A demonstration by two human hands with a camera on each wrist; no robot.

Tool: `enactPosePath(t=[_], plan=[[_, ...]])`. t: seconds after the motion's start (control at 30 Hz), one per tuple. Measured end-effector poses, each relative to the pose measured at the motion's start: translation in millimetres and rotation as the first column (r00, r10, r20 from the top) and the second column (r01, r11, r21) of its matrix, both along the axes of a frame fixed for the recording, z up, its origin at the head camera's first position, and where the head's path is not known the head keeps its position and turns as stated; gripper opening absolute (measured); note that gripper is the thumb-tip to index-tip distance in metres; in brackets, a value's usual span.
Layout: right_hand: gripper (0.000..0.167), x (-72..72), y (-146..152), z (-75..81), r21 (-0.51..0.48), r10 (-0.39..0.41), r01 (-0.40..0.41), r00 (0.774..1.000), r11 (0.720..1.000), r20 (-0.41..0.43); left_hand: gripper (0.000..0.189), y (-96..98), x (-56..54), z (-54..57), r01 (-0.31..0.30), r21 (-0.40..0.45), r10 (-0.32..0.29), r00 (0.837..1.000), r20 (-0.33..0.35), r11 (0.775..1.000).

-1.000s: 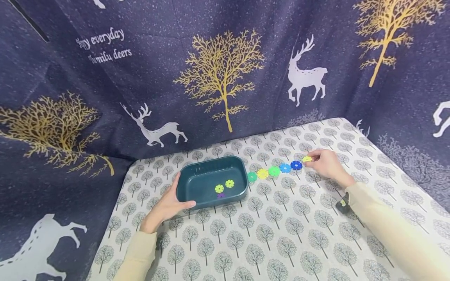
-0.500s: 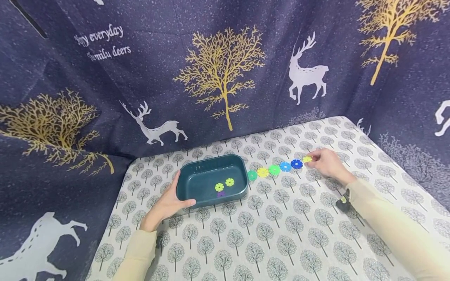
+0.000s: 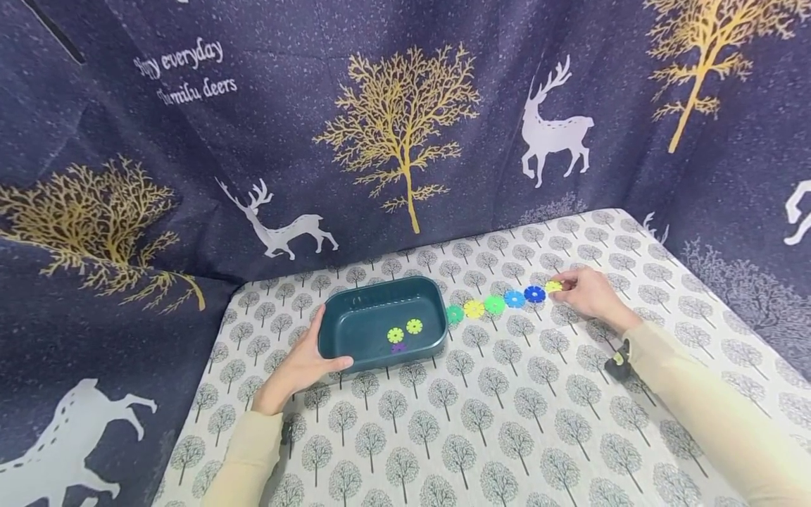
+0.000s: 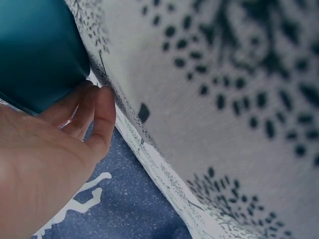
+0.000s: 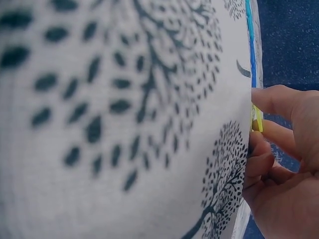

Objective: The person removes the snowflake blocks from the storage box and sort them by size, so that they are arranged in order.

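Three discs [image 3: 405, 332] inside teal tray [image 3: 355, 310]

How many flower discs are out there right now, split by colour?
Yellow-green: 3
Yellow: 1
Green: 2
Blue: 2
Purple: 1
Total: 9

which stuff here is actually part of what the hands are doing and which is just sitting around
In use:
- yellow disc, pinched by the right hand at the end of the row of discs
- teal tray, gripped at its corner by the left hand
- three discs in the tray

Just there:
- tree-print tablecloth
- deer-print backdrop
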State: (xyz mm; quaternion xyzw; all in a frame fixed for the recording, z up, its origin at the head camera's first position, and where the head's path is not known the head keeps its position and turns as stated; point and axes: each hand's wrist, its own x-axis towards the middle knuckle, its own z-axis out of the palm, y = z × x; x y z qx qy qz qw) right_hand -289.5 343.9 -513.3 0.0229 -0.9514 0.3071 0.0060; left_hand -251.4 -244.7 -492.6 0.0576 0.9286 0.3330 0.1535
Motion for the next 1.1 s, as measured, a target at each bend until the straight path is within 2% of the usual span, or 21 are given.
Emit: enactPosePath(t=[0.27, 0.37, 0.5, 0.63, 0.8, 0.93, 1.1], plan=[[0.053, 0.8, -3.9, 1.9, -0.015, -0.016, 0.016, 1.0, 1.0, -0.015, 0.135, -2.2, -3.6, -4.1, -0.002, 0.009, 0.002, 1.0, 0.003, 1.0], [0.055, 3.8, -14.9, 10.8, -0.03, -0.031, 0.03, 0.999, 0.999, -0.042, 0.135, -1.8, -4.7, -4.1, -0.007, 0.008, 0.007, 1.0, 0.005, 1.0], [0.052, 8.9, -49.3, 28.4, -0.069, -0.008, 0.002, 0.996, 0.998, -0.094, 0.136, -2.2, -4.3, -3.2, -0.013, 0.0, 0.013, 1.0, 0.001, 1.0], [0.051, 14.4, -93.8, 43.4, -0.135, 0.073, -0.087, 0.992, 0.987, -0.104, 0.136, -3.1, -3.1, -2.6, -0.01, -0.003, 0.01, 1.0, 0.0, 1.0], [0.05, 18.6, -151.4, 52.8, -0.199, 0.193, -0.212, 0.975, 0.957, -0.108, 0.136, -4.5, -1.9, -3.8, -0.01, 0.01, 0.01, 1.0, 0.0, 1.0], [0.049, 21.0, -196.0, 56.4, -0.206, 0.286, -0.305, 0.951, 0.93, -0.116, 0.138, -4.3, -0.2, -3.5, -0.018, 0.007, 0.018, 1.0, 0.0, 1.0], [0.043, 15.1, -237.7, 58.2, -0.114, 0.41, -0.423, 0.904, 0.899, -0.126, 0.137, -3.1, -2.0, -0.3, -0.027, 0.006, 0.027, 1.0, 0.012, 1.0]])
